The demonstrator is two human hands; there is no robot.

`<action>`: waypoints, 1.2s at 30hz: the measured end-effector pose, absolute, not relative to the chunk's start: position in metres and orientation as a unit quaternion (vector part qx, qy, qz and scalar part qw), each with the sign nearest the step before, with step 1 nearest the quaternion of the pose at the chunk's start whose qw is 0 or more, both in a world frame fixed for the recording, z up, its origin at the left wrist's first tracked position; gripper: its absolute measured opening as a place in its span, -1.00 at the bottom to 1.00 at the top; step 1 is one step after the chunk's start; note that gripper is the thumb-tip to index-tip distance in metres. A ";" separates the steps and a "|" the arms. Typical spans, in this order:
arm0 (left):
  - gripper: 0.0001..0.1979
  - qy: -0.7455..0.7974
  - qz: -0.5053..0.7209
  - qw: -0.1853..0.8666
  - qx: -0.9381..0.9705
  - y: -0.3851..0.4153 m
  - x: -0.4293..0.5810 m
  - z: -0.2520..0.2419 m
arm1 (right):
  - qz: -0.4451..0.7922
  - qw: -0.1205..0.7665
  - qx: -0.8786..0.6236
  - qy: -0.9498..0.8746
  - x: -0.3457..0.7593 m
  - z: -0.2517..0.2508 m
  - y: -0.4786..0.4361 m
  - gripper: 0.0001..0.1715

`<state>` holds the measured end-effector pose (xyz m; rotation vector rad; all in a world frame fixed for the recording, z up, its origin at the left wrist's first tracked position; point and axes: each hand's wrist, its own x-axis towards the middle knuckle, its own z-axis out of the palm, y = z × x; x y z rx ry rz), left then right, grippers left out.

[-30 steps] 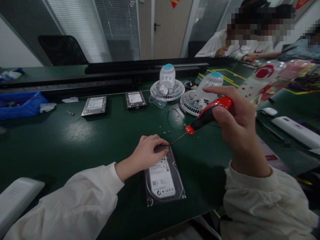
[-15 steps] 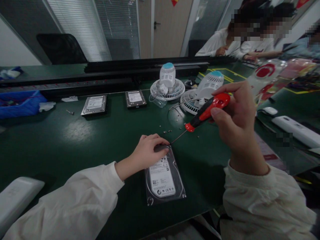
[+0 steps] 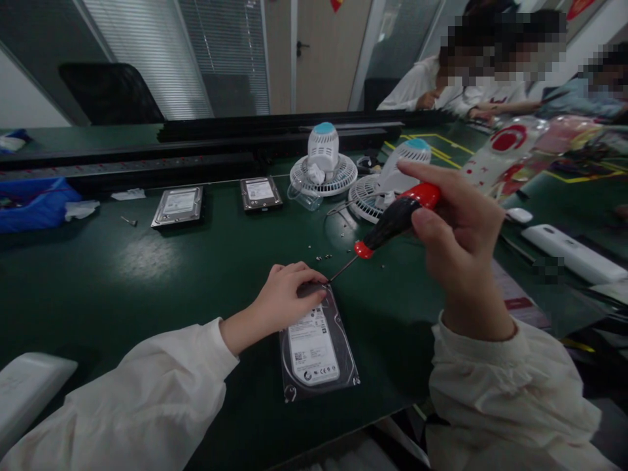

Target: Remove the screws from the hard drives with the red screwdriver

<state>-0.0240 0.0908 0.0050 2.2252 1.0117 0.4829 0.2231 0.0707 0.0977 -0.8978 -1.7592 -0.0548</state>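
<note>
A hard drive [image 3: 314, 356] with a white label lies flat on the green table in front of me. My left hand [image 3: 282, 294] grips its far end, thumb on top and fingers over the far edge. In my right hand [image 3: 458, 229] is a red and black screwdriver [image 3: 390, 222], held by the handle between thumb and curled fingers, with the index finger raised over its end. The shaft slants down to the left, and its tip meets the drive's far right corner beside my left fingertips. The screw at the tip is too small to make out.
Several small screws [image 3: 324, 257] lie just beyond the drive. Farther back are two more hard drives [image 3: 179, 204] [image 3: 261, 193], two white fans [image 3: 324, 157] [image 3: 373, 196] and a blue bin [image 3: 39, 203]. A white power strip [image 3: 574, 252] lies right; other people [image 3: 412, 85] sit at the back right.
The screwdriver handle has turned in my right fingers, showing more black, and the index finger has stretched forward. My left hand keeps its hold on the drive. The whole view has shifted slightly.
</note>
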 end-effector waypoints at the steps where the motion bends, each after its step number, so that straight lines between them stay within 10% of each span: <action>1: -0.71 0.386 0.184 0.318 0.846 0.091 -0.024 0.005 | -0.021 0.551 -0.386 -0.739 0.223 0.098 0.070 -0.53; 36: -0.73 0.381 0.193 0.302 0.852 0.092 -0.025 0.002 | -0.027 0.539 -0.400 -0.741 0.223 0.100 0.072 -0.64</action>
